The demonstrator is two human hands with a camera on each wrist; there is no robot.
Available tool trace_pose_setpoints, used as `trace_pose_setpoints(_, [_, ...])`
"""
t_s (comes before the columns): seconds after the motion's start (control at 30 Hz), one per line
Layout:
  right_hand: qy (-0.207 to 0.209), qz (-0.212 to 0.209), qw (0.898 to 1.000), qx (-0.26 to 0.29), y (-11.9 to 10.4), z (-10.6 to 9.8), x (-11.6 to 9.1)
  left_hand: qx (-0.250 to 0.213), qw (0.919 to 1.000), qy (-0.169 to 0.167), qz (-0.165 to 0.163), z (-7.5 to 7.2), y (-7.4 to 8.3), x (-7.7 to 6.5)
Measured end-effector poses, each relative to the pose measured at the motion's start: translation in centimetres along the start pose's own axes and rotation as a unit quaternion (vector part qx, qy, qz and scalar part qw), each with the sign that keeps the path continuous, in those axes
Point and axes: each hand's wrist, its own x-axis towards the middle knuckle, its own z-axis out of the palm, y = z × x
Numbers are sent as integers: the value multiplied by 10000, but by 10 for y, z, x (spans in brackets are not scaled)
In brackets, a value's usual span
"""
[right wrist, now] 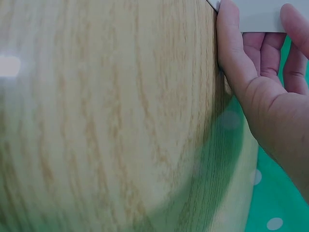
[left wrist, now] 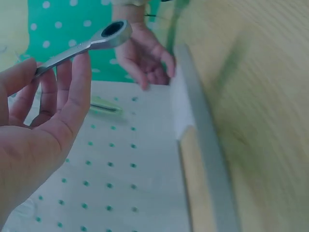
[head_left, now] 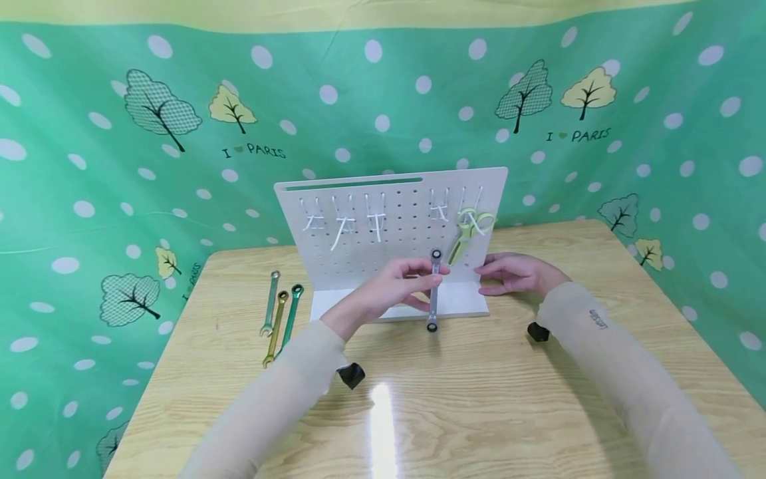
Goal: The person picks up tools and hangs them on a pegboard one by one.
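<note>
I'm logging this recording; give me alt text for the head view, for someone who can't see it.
A person's left grip holds a silver wrench roughly upright before a white pegboard, with the right grip at its right edge. Green scissors hang on it; three wrenches lie on the wooden table, left of it.

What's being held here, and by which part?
The left hand pinches the silver wrench by its shaft, nearer the upper end. The right hand is at the edge of the pegboard; whether it grips is unclear.

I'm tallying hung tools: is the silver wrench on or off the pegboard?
Off: the left hand pinches the silver wrench in front of the pegboard, and its ring end hangs on nothing.
</note>
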Motion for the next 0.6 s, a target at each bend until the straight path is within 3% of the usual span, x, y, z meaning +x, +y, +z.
trace_pose_setpoints(0.3, [-47,11,9999,-146,-1,-1,0,-95,9976,270,628,9,32,11])
trace_pose_setpoints(0.6, [-16,24,9999,-143,0,-2,0,47,9970,406,664,11,42,18])
